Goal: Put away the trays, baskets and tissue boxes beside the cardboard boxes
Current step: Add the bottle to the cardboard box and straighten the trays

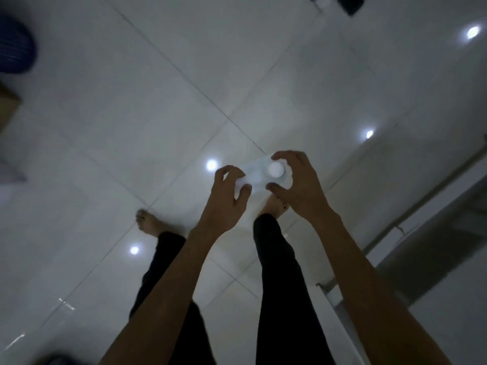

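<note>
Both my hands hold a pale, flat, soft-looking tissue pack (259,173) out in front of me, above the white tiled floor. My left hand (228,196) grips its left end with thumb and fingers. At the pack's right end, my right hand (297,185) curls around it. A round white spot (276,169) shows on the pack's top near my right fingers; I cannot tell what it is. A cardboard box (8,106) shows at the left edge of the view.
A blue ribbed basket (14,44) sits at the upper left, blurred. My bare feet and dark trouser legs (279,259) stand below the hands. A grey door frame or threshold (421,233) runs along the right. Dark objects (350,3) lie at the top edge.
</note>
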